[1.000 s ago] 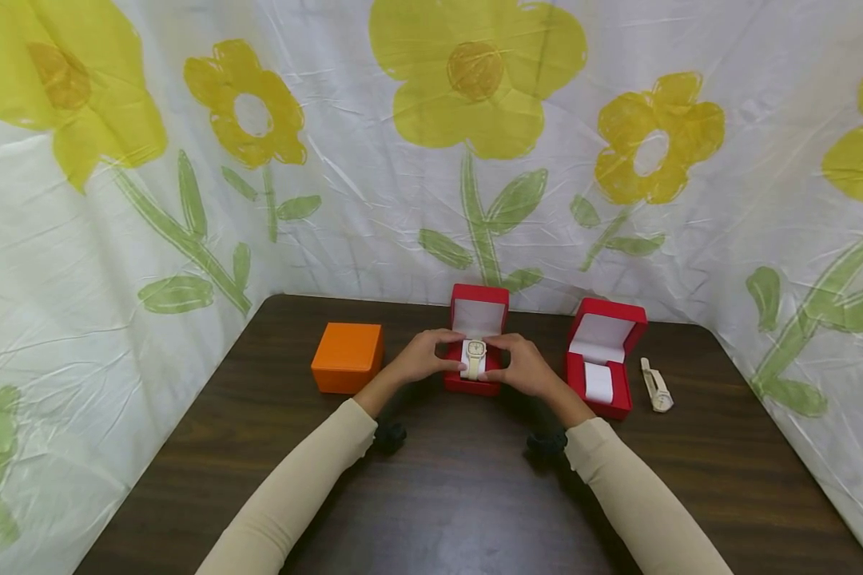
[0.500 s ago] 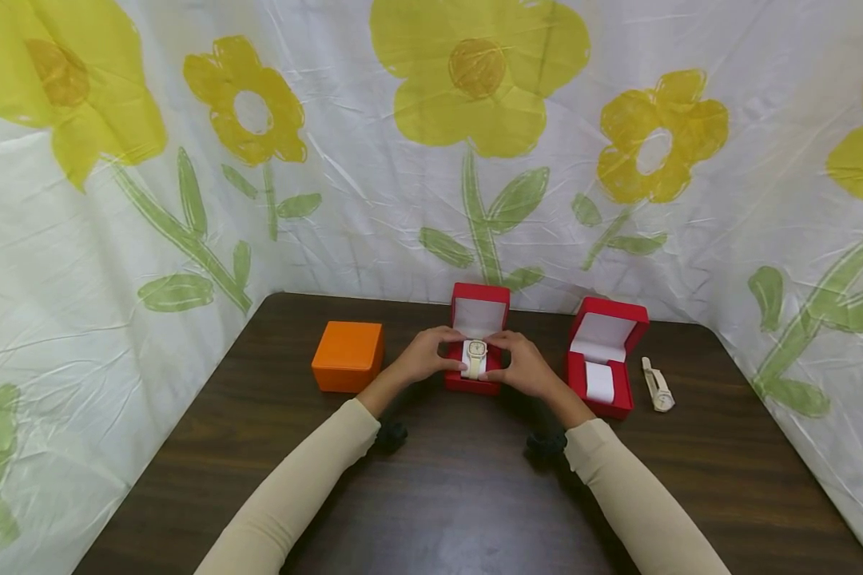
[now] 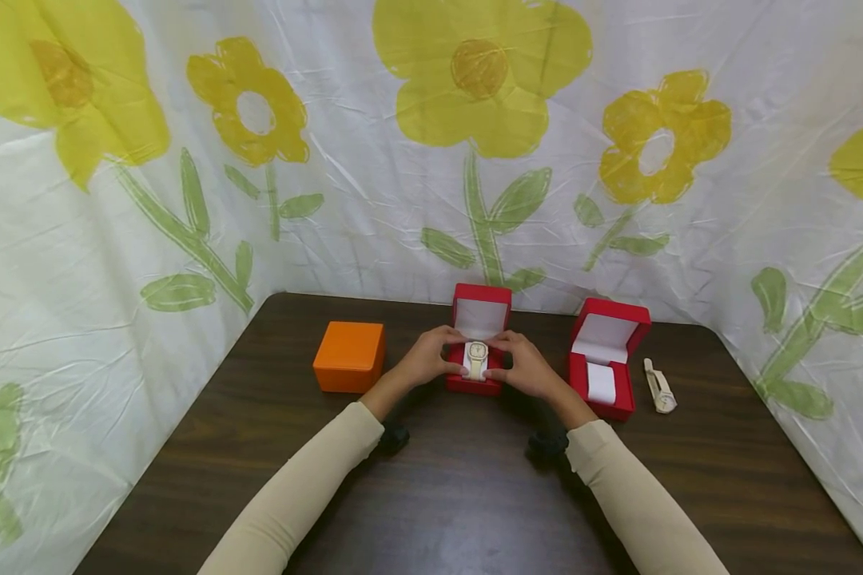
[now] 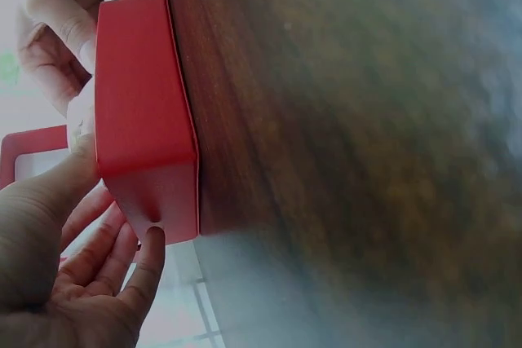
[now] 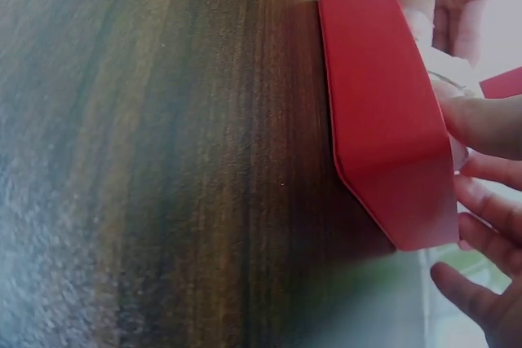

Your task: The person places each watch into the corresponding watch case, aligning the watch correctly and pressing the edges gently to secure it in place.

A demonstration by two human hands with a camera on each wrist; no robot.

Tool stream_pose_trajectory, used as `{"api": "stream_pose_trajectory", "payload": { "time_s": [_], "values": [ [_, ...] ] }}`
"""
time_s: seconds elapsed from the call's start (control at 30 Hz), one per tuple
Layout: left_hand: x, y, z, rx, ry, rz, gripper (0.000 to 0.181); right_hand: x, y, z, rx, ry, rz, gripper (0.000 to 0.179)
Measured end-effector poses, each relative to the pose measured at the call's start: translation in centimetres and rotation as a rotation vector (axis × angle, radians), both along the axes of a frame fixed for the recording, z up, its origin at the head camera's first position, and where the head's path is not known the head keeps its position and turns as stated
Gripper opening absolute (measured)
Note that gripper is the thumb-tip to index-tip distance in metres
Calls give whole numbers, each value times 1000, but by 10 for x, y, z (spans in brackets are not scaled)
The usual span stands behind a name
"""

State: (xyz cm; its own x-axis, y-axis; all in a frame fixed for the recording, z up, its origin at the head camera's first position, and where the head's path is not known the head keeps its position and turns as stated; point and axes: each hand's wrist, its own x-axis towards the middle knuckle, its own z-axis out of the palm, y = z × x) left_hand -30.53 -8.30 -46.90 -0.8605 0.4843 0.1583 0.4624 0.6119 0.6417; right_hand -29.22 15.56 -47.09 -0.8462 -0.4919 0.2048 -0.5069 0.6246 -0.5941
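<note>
In the head view an open red watch box (image 3: 473,387) stands at the middle back of the table, lid raised. Inside, a cream-strapped wristwatch (image 3: 478,351) is wrapped around a white cushion (image 3: 467,352). My left hand (image 3: 429,356) pinches the left side of the cushion with thumb and fingers; my right hand (image 3: 528,364) does likewise on the right. From the left wrist, the red box (image 4: 143,87) hides most of the cushion, and one finger of the left hand (image 4: 90,283) touches the box's side. In the right wrist view the right thumb (image 5: 485,124) reaches over the box rim.
A second open red box (image 3: 611,399) with a bare white cushion (image 3: 601,383) stands to the right. Another cream watch (image 3: 660,387) lies beyond it near the table's right side. A closed orange box (image 3: 348,357) sits left of my left hand. A flowered curtain (image 3: 374,231) hangs behind the table.
</note>
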Motion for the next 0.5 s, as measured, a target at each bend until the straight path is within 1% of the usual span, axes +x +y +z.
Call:
{"api": "stream_pose_trajectory", "payload": {
  "time_s": [0.2, 0.33, 0.5],
  "values": [
    [-1, 0, -2, -5, 4, -6, 58, 0, 0, -3, -13, 8, -8, 61],
    [-1, 0, -2, -28, 12, -31, 59, 0, -1, -4, -7, 21, -8, 61],
    [-2, -1, 0, -54, 12, -62, 59, 1, -1, -5, -7, 16, -9, 62]
  ]
}}
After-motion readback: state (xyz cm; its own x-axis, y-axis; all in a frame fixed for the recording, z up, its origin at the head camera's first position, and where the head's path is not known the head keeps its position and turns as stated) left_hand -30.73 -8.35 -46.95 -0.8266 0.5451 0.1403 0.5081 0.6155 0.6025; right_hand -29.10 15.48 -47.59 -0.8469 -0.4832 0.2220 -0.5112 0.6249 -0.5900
